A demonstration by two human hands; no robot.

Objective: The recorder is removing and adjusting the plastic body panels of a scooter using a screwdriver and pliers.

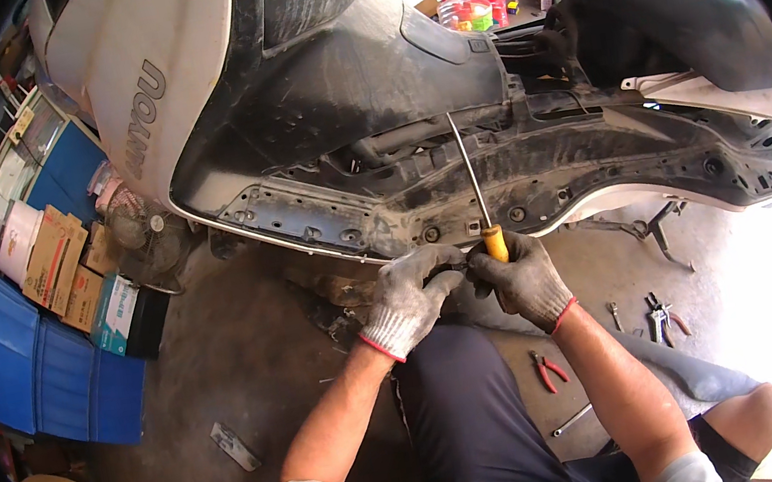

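Both my hands wear dirty grey work gloves with red cuffs, held close together in front of a scooter's lower side. My right hand point(525, 277) is closed around a screwdriver point(495, 245) with a yellow handle. Its long metal shaft points up and away, its tip in front of the dusty dark bodywork point(381, 80). My left hand point(415, 295) is closed in a pinch, its fingertips nearly meeting the right hand's. Something small and dark may be between them, too small to name. Behind the hands runs the scooter's grimy floorboard edge point(509, 191), with holes and clips along it.
Red-handled pliers point(550, 373), more pliers point(661, 320) and a metal wrench point(572, 420) lie on the floor to the right. The scooter's stand point(647, 230) sticks out below the body. At the left are blue bins point(8, 341), cardboard boxes point(55, 255) and a fan point(149, 240).
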